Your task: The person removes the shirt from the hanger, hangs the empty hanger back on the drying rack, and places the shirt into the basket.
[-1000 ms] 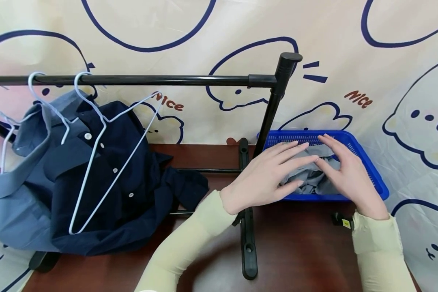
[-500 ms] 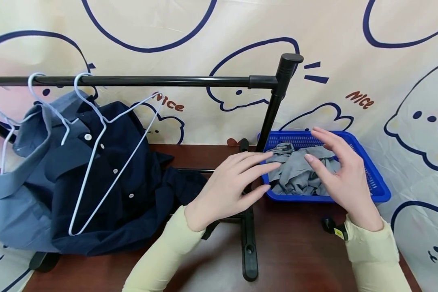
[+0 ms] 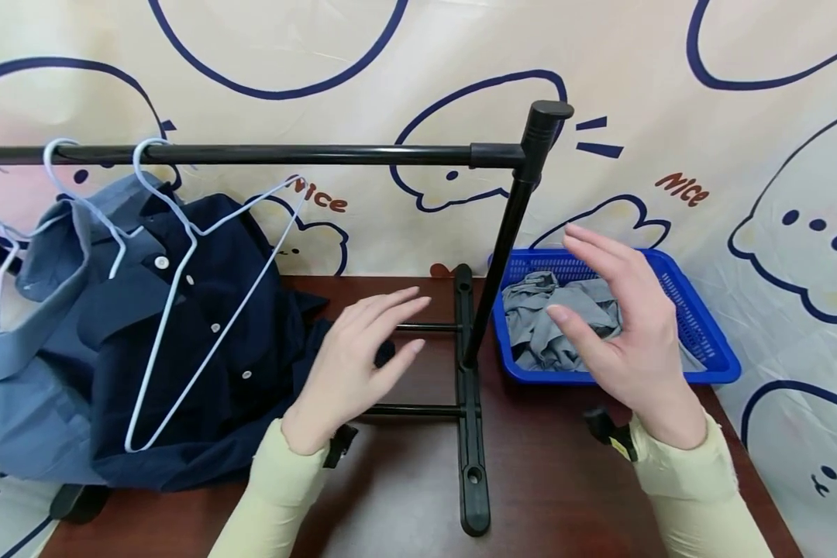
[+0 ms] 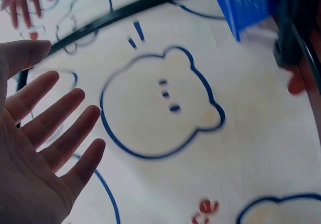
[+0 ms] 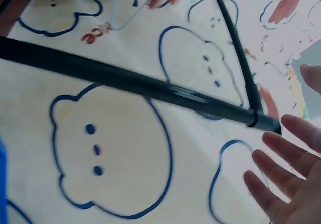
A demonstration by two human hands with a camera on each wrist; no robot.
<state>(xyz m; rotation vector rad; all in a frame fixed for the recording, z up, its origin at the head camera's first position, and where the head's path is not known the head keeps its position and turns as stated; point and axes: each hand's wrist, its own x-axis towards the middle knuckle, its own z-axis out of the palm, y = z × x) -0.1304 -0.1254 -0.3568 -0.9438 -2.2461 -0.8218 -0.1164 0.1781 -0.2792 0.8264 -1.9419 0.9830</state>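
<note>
A glossy red-brown tabletop (image 3: 530, 480) meets a cartoon-printed cream cloth (image 3: 474, 46) along its far side; its right edge slants toward the viewer beside more of that cloth. The black garment rack (image 3: 349, 154) spans the far left, its right foot (image 3: 470, 403) running near to far. Bare brown wood shows from this foot to the right sleeve, while only a narrow gap parts the foot from the blue plastic basket (image 3: 721, 356) at far right, close to the cloth. Inside the basket lies a crumpled grey garment (image 3: 551, 333). At left, a navy buttoned shirt (image 3: 272, 333) overlaps a lighter blue shirt (image 3: 35, 418), with a pale-blue hanger (image 3: 170, 310) in front, hooked over the crossbar. The left hand (image 3: 352, 353) is released, fingers spread, before the navy shirt's right side; contact cannot be told. The right hand (image 3: 635, 333), likewise released, is raised before the basket, thumb apart.
</note>
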